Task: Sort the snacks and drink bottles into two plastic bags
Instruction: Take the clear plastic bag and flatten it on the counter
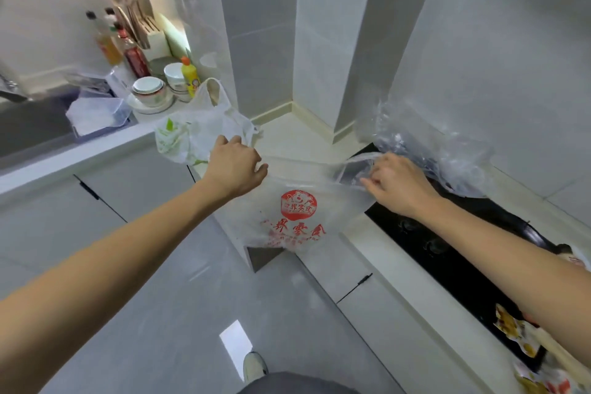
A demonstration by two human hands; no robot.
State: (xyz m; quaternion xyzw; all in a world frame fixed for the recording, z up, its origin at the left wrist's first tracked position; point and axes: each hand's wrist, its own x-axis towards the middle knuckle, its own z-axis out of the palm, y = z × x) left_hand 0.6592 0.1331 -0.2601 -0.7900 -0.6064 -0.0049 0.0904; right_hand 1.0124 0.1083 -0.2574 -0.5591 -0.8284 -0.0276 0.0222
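The pale countertop [287, 137] runs in an L round the corner of the kitchen, with a black hob [447, 249] set into its right-hand stretch. Held up in front of the corner is the clear plastic bag [297, 217] with red printing, its mouth stretched between the two hands and its body hanging down past the counter edge. Behind it, on the counter near the corner, stands a white plastic bag [198, 128] with green print, handles up, touching the back of the left hand. A crumpled clear plastic sheet [431, 150] lies against the wall over the far end of the hob. The left hand [235, 166] grips the left edge of the printed bag's opening, fingers curled round it. The right hand [396, 182] pinches the bag's right handle between thumb and fingers. Snack packets [515, 333] in yellow and red lie on the near end of the hob, under the right forearm. A yellow bottle [189, 73] stands beside stacked bowls [150, 93] near the sink
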